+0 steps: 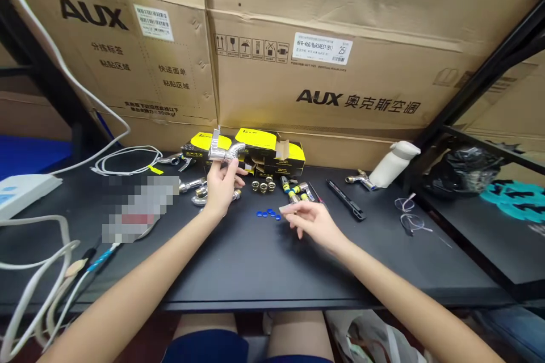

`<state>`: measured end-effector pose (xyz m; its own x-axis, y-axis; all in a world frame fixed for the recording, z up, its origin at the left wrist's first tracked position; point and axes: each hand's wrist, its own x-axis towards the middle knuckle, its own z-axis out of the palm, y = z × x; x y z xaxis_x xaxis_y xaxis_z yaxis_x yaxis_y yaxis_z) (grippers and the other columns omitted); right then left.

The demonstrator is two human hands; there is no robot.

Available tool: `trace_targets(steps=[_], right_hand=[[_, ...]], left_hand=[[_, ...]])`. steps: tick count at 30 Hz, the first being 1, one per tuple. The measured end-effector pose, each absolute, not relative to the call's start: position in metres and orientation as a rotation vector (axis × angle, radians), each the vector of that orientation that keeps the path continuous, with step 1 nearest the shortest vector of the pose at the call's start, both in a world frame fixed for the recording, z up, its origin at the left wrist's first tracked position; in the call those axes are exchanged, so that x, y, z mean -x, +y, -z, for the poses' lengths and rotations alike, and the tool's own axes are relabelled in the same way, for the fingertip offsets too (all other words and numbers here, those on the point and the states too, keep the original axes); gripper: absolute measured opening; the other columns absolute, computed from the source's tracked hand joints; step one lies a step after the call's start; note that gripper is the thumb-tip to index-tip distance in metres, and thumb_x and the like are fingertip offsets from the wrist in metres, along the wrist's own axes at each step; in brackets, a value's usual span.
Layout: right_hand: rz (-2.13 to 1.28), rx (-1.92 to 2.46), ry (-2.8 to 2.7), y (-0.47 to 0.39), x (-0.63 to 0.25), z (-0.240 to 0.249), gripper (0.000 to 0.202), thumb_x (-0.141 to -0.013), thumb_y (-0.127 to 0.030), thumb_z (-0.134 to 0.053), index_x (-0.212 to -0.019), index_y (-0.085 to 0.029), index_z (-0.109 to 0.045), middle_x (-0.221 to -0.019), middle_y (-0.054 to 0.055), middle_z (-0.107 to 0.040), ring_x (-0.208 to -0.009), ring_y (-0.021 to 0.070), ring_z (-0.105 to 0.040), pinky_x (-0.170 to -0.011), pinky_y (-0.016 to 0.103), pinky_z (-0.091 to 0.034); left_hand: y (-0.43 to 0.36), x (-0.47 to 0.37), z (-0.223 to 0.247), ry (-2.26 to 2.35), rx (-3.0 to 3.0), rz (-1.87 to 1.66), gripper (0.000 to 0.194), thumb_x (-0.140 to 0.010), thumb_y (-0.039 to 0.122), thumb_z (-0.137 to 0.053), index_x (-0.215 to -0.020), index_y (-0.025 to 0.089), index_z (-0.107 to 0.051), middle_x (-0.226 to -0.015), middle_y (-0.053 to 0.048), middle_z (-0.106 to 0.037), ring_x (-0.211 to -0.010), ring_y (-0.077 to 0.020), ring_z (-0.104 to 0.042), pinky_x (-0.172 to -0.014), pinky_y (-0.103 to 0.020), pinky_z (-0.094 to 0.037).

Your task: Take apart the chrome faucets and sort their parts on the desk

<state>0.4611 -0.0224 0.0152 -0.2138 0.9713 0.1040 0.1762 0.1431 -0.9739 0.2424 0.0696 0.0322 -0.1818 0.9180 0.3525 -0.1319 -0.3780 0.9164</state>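
My left hand (pixel 222 186) is closed around a chrome faucet (pixel 225 150), held up in front of the yellow-and-black boxes. My right hand (pixel 313 222) pinches a small, pale, flat piece (pixel 288 209) between thumb and fingertips; its exact kind is too small to tell. Just left of those fingertips, several small blue discs (pixel 269 213) lie on the black table. Behind the discs stand several brass-coloured threaded fittings (pixel 263 186). More chrome faucet parts (pixel 192 185) lie beside and behind my left hand, partly hidden by it.
Yellow-and-black boxes (pixel 256 142) sit along the back, before large cardboard cartons (pixel 361 79). To the right are a black utility knife (pixel 346 199), a white bottle (pixel 394 164) and eyeglasses (pixel 409 221). Leftward lie a blurred-out device (pixel 140 210), a power strip (pixel 29 193) and cables.
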Motion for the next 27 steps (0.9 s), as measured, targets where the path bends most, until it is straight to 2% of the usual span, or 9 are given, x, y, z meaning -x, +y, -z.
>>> trace_targets(steps=[2, 5, 7, 9, 14, 19, 22, 27], right_hand=[[-0.985, 1.113, -1.637, 0.002, -0.458, -0.024, 0.022, -0.072, -0.029, -0.07, -0.09, -0.017, -0.067, -0.099, 0.008, -0.065, -0.062, 0.0132, -0.059, -0.051, 0.027, -0.052], [-0.539, 1.149, -1.817, 0.041, -0.447, -0.033, 0.021, -0.076, -0.023, -0.065, -0.096, -0.016, -0.068, -0.096, 0.008, -0.065, -0.071, 0.0155, -0.062, -0.065, 0.03, -0.053], [-0.371, 1.175, -1.946, 0.064, -0.436, -0.034, 0.024, -0.08, -0.019, -0.062, -0.103, -0.014, -0.066, -0.093, 0.009, -0.067, -0.074, 0.0172, -0.063, -0.069, 0.031, -0.052], [-0.238, 1.155, -2.089, 0.082, -0.424, -0.031, 0.02, -0.082, -0.014, -0.059, -0.1, -0.011, -0.065, -0.09, 0.01, -0.069, -0.08, 0.0192, -0.063, -0.076, 0.033, -0.051], [-0.199, 1.12, -2.184, 0.105, -0.408, -0.02, 0.019, -0.078, -0.004, -0.057, -0.093, -0.011, -0.067, -0.098, 0.011, -0.068, -0.092, 0.0202, -0.062, -0.087, 0.033, -0.047], [-0.19, 1.146, -2.178, 0.11, -0.411, -0.021, 0.016, -0.076, -0.003, -0.059, -0.087, -0.011, -0.068, -0.091, 0.01, -0.07, -0.087, 0.0197, -0.063, -0.083, 0.031, -0.047], [-0.207, 1.139, -2.203, 0.111, -0.412, -0.023, 0.013, -0.074, -0.002, -0.062, -0.077, -0.012, -0.068, -0.084, 0.007, -0.07, -0.08, 0.0176, -0.063, -0.078, 0.029, -0.047], [-0.249, 1.146, -2.222, 0.113, -0.411, -0.021, 0.013, -0.074, -0.003, -0.06, -0.075, -0.011, -0.07, -0.08, 0.008, -0.071, -0.074, 0.0172, -0.063, -0.073, 0.028, -0.046]], left_hand=[[0.071, -0.241, -0.031, 1.007, -1.293, -1.676, 0.034, -0.079, 0.046, -0.06, -0.097, 0.019, -0.051, -0.067, 0.0, -0.065, -0.043, -0.008, -0.056, -0.043, -0.018, -0.046], [0.071, -0.241, -0.029, 1.004, -1.359, -1.674, 0.033, -0.08, 0.045, -0.06, -0.097, 0.019, -0.051, -0.067, 0.0, -0.066, -0.044, -0.0083, -0.056, -0.044, -0.019, -0.046], [0.071, -0.241, -0.029, 1.003, -1.38, -1.665, 0.032, -0.08, 0.045, -0.06, -0.097, 0.019, -0.051, -0.067, 0.001, -0.065, -0.043, -0.0082, -0.056, -0.045, -0.019, -0.047], [0.072, -0.24, -0.029, 1.01, -1.384, -1.657, 0.032, -0.08, 0.045, -0.059, -0.097, 0.02, -0.051, -0.068, 0.001, -0.066, -0.043, -0.0082, -0.056, -0.045, -0.019, -0.047], [0.073, -0.24, -0.028, 1.034, -1.414, -1.64, 0.034, -0.08, 0.047, -0.059, -0.1, 0.019, -0.051, -0.069, 0.0, -0.065, -0.045, -0.0094, -0.056, -0.044, -0.02, -0.047], [0.072, -0.24, -0.028, 1.06, -1.454, -1.621, 0.032, -0.079, 0.045, -0.061, -0.096, 0.019, -0.055, -0.083, -0.002, -0.063, -0.049, -0.0074, -0.055, -0.042, -0.017, -0.044], [0.072, -0.24, -0.029, 1.077, -1.479, -1.625, 0.029, -0.079, 0.044, -0.062, -0.093, 0.019, -0.057, -0.08, -0.001, -0.061, -0.047, -0.0064, -0.052, -0.04, -0.017, -0.042], [0.071, -0.241, -0.029, 1.064, -1.493, -1.623, 0.026, -0.078, 0.041, -0.062, -0.09, 0.019, -0.057, -0.079, 0.0, -0.06, -0.046, -0.0062, -0.05, -0.041, -0.018, -0.042]])
